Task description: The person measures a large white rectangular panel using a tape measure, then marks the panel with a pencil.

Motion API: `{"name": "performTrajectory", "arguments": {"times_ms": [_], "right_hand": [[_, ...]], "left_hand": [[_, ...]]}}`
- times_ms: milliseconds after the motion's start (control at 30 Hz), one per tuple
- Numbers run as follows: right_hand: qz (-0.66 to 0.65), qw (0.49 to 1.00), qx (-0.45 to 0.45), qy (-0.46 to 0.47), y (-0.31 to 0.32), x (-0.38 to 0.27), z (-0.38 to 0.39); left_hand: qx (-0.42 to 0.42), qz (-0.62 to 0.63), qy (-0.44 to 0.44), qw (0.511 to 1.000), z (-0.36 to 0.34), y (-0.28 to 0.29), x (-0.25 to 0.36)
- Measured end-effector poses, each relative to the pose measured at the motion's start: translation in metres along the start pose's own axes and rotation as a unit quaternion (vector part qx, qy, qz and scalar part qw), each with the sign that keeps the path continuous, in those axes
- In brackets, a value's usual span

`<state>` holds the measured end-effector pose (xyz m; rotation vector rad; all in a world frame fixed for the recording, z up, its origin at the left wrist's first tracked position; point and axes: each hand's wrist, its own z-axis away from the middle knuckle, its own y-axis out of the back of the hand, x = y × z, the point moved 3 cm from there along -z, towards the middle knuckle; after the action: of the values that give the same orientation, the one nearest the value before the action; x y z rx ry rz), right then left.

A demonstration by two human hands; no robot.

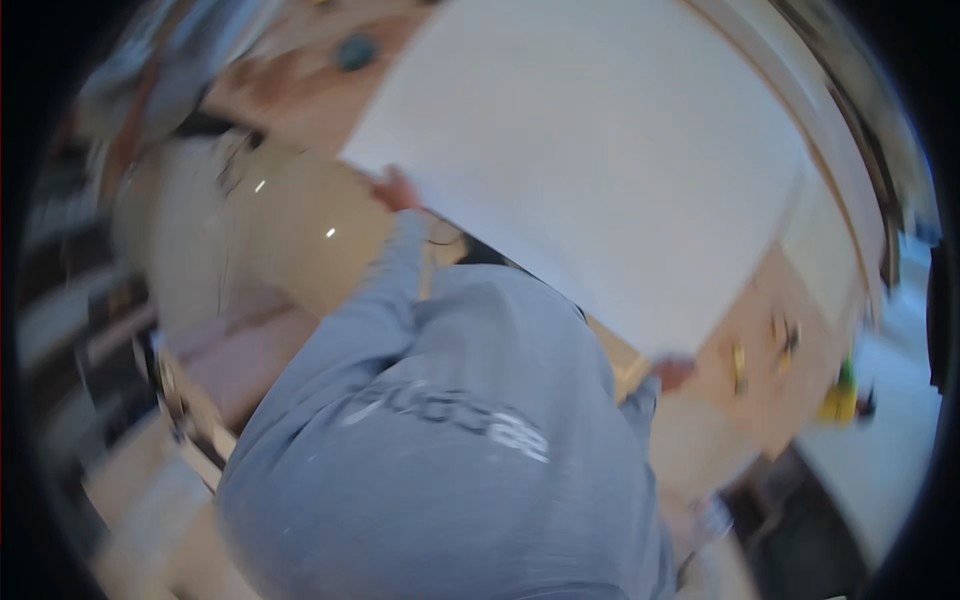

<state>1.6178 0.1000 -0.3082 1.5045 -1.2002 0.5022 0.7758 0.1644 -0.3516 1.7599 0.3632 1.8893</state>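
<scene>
Large white rectangular panel [590,150] in front of the torso of a person in a grey sweatshirt [480,380], its near edge running between two bare hands; left hand [397,190] at the edge near the left corner, right hand [675,372] at the near right corner, blur leaving it impossible to tell whether either grasps the panel; beyond the right hand, a small yellow object [739,368] on a wooden surface [765,400]

pale grey floor [890,470] at far right
</scene>
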Motion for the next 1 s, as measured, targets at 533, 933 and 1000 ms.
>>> {"name": "performTrajectory", "arguments": {"times_ms": [533, 933, 1000], "right_hand": [[-0.501, 0.824, -0.15, -0.217, 0.162, -0.023, -0.03], [-0.54, 0.807, -0.123, -0.205, 0.156, -0.028, -0.026], [-0.551, 0.793, -0.148, -0.212, 0.159, -0.039, -0.023]], "left_hand": [[-0.175, 0.038, 0.161, 0.971, -0.075, 0.069, 0.046], [-0.222, 0.124, 0.161, 0.954, -0.089, 0.074, 0.026], [-0.225, 0.1, 0.143, 0.959, -0.091, 0.084, 0.03]]}}
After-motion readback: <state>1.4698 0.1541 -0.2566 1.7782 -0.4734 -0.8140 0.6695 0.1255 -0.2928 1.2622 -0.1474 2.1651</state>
